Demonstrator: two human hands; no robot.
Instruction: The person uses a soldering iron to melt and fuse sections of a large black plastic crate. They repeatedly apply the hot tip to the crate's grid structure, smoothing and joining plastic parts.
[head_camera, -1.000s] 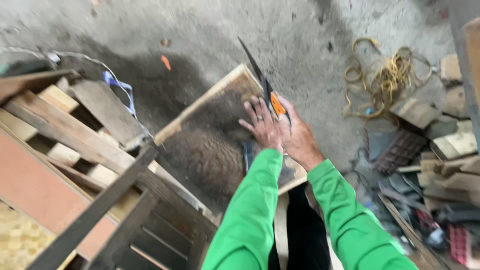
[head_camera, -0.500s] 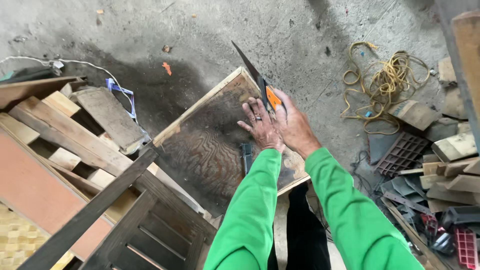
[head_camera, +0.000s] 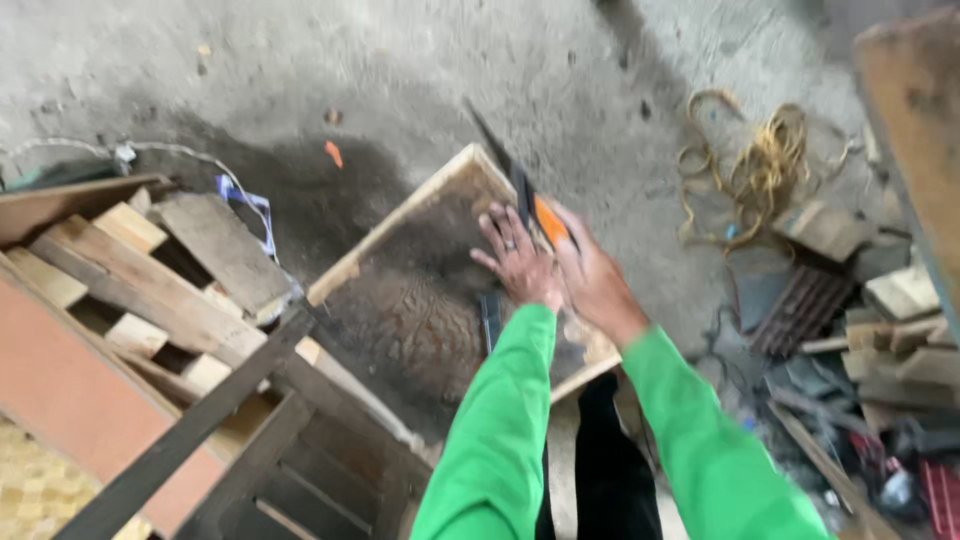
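Concrete floor (head_camera: 400, 70); one framed panel (head_camera: 420, 300), left hand (head_camera: 520, 262) flat, right grip (head_camera: 590, 280) around one saw (head_camera: 520, 185).

Lying flat on the floor: wood-framed panel (head_camera: 400, 310) with a dark, patterned face. Resting tilted across its far edge: dark-bladed saw (head_camera: 515, 185) with orange handle.

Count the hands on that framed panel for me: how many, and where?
2. The left hand lies flat on the framed panel near its far corner. The right hand, beside it at the panel's right edge, grips an orange-handled saw. No other hands show.
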